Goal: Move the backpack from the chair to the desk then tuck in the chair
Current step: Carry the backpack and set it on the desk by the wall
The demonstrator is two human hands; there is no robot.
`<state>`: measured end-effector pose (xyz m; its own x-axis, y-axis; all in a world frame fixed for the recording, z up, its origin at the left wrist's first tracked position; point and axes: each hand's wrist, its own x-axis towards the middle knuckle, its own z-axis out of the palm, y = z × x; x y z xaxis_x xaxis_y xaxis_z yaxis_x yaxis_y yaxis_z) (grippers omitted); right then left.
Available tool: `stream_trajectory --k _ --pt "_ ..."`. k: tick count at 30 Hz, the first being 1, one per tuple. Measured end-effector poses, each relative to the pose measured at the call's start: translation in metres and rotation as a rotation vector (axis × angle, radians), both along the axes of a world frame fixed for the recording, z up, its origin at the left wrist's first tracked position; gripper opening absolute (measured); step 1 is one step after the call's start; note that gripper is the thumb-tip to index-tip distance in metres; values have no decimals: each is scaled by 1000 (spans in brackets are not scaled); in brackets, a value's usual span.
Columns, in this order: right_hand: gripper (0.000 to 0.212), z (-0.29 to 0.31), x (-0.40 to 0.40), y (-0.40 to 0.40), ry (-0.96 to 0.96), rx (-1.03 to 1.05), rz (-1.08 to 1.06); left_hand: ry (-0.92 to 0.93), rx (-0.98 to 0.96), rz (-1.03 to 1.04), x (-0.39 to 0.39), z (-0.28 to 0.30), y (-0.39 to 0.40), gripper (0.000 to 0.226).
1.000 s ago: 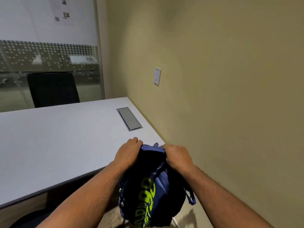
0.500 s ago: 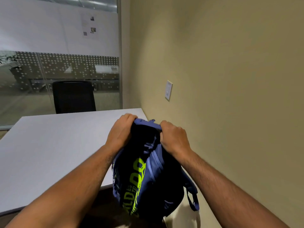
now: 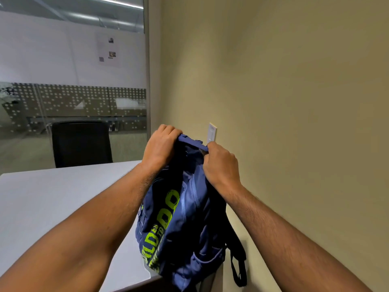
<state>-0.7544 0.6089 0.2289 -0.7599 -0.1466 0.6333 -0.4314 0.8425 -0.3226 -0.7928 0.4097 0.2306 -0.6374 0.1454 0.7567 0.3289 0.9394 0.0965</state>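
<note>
- A person's two bare forearms reached forward from the bottom of the view, in a small office with a tan wall (image 3: pixel 294 102) on the right.
- The left hand (image 3: pixel 161 147) was closed tight around the left end of the top of a blue backpack (image 3: pixel 189 218), fingers curled over the fabric.
- The right hand (image 3: pixel 221 163) was closed tight around the right end of the same top edge, near a short blue carry handle (image 3: pixel 192 142) stretched between the two hands.
- The hands were apart, each gripping its own end of the bag's top.
- The backpack hung upright from that grip, with large yellow-green lettering down its front and a lighter blue zip panel beside it.
- Its lower part was at the near right corner of a pale grey desk (image 3: pixel 52 207); whether it rested on the desk or hung clear of it could not be told.
- A dark shoulder strap (image 3: pixel 239 260) dangled in a loop on the bag's right side, close to the wall.
- Beyond the far edge of the desk stood a black office chair (image 3: pixel 81 144), only its backrest visible.
- Behind that chair was a glass partition (image 3: pixel 73 102) with a band of white dots.
- A white wall plate (image 3: pixel 212 132) sat on the tan wall just above the right hand.
</note>
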Motion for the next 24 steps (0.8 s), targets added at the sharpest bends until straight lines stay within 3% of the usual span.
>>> stream_trajectory --k 15,20,24 --pt "14 -39 -127 0 -121 -80 -166 -150 -112 -154 -162 -17 21 38" --pt "20 -65 -147 10 -160 -94 -160 -214 -109 -114 -190 -41 37 30" --pt "21 -83 -157 11 -215 10 -128 -340 -45 -83 -203 -62 48 21"
